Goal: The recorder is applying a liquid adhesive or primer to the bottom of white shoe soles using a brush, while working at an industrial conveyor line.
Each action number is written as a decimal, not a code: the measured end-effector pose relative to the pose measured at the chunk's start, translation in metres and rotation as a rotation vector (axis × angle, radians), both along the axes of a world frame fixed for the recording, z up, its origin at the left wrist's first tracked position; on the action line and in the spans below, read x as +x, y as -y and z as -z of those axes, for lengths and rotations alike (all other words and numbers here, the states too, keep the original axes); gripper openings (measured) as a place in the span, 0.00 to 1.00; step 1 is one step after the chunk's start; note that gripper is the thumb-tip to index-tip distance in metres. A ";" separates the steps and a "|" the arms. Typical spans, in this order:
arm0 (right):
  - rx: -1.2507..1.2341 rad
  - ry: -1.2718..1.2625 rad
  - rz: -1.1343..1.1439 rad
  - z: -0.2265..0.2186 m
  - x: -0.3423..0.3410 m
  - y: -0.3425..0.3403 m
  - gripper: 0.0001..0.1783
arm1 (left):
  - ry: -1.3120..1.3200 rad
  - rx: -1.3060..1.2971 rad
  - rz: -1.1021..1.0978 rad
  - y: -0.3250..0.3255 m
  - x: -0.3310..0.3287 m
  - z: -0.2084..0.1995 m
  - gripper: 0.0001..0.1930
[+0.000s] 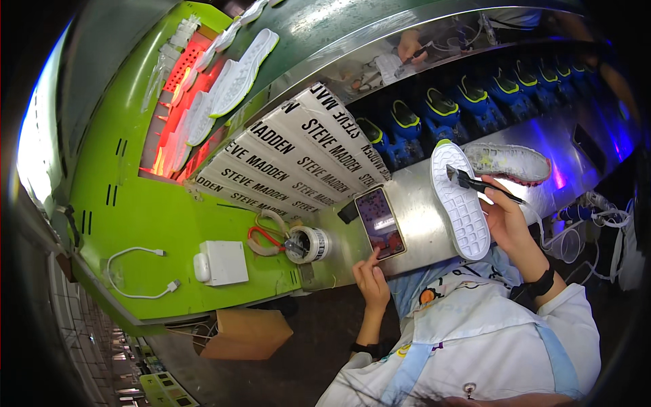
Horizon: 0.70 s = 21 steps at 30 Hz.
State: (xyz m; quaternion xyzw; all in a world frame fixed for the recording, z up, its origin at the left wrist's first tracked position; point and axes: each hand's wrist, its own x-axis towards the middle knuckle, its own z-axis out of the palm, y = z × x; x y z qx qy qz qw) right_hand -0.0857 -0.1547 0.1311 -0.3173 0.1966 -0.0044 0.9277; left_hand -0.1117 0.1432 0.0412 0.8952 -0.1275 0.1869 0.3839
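My right hand (507,220) is closed at the edge of a white shoe sole (468,220) with a grid of hollows and a green tip. Between its fingers lies a slim black brush-like tool (480,183), its dark end over the sole's upper part. My left hand (371,285) has the index finger stretched to the lower edge of a phone (380,224) with a lit screen; it grips nothing. The phone lies on the metal bench. Beyond the sole is another sole (510,163), greyish with a reddish edge, and the right hand partly hides what is behind it.
A printed white-and-black box (305,146) stands left of the phone. Blue shoe forms (444,108) line the bench's back. On the green table (169,224) are a cup (312,244), pliers (266,237), a white case (225,263) and a cable (139,292). White soles (244,71) lie by a red-lit opening.
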 end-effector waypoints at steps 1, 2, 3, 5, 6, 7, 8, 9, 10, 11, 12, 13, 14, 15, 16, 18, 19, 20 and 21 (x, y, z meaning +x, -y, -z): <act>0.003 0.005 0.007 0.000 -0.001 0.001 0.21 | -0.002 -0.002 0.006 0.007 0.009 -0.001 0.09; 0.006 0.011 0.016 -0.001 -0.002 0.002 0.21 | 0.029 -0.109 -0.045 0.017 0.020 -0.002 0.11; 0.008 0.008 0.022 -0.003 -0.003 0.003 0.21 | 0.060 -0.212 -0.098 0.028 0.030 -0.004 0.13; 0.052 0.045 0.017 -0.013 -0.005 -0.001 0.21 | -0.545 -0.734 0.147 0.057 0.043 -0.017 0.19; 0.052 0.048 0.010 -0.019 -0.004 -0.009 0.21 | -0.667 -1.062 0.333 0.081 0.052 -0.026 0.21; 0.061 0.066 0.041 -0.022 -0.004 -0.014 0.20 | -0.791 -1.389 0.537 0.109 0.061 -0.029 0.24; 0.075 0.087 0.066 -0.025 -0.004 -0.016 0.20 | -0.955 -1.617 0.678 0.123 0.065 -0.034 0.25; 0.075 0.090 0.068 -0.025 -0.002 -0.012 0.20 | -1.125 -1.840 0.826 0.135 0.069 -0.040 0.26; -0.194 0.132 0.109 -0.020 0.001 -0.004 0.17 | -1.135 -1.884 0.847 0.151 0.071 -0.054 0.27; -0.463 0.170 0.146 -0.017 0.005 0.003 0.15 | -1.143 -1.929 0.868 0.165 0.073 -0.063 0.27; -0.886 0.233 0.259 -0.038 0.008 -0.003 0.12 | -1.129 -1.895 0.855 0.168 0.077 -0.054 0.26; -0.885 0.233 0.262 -0.043 0.002 -0.001 0.12 | -1.130 -1.892 0.856 0.168 0.078 -0.038 0.26; -1.211 0.456 0.154 -0.046 -0.006 -0.001 0.12 | -1.162 -1.998 0.906 0.166 0.079 -0.018 0.26; -1.534 0.667 0.041 -0.045 -0.012 0.002 0.12 | -1.214 -2.101 0.958 0.170 0.080 -0.022 0.25; -1.528 0.760 -0.010 -0.045 -0.013 0.003 0.14 | -1.170 -1.807 0.805 0.168 0.076 -0.032 0.23; -1.474 0.646 0.022 -0.050 -0.006 0.013 0.15 | -1.129 -1.816 0.739 0.168 0.084 -0.033 0.23; -1.416 0.546 0.046 -0.053 -0.004 0.016 0.15 | -1.140 -1.922 0.640 0.165 0.084 -0.032 0.23; -1.519 0.627 0.077 -0.053 -0.004 0.013 0.15 | -1.157 -1.965 0.647 0.161 0.085 -0.031 0.25; -1.477 0.763 -0.118 -0.045 -0.009 0.013 0.14 | -1.211 -1.898 0.877 0.162 0.087 -0.044 0.27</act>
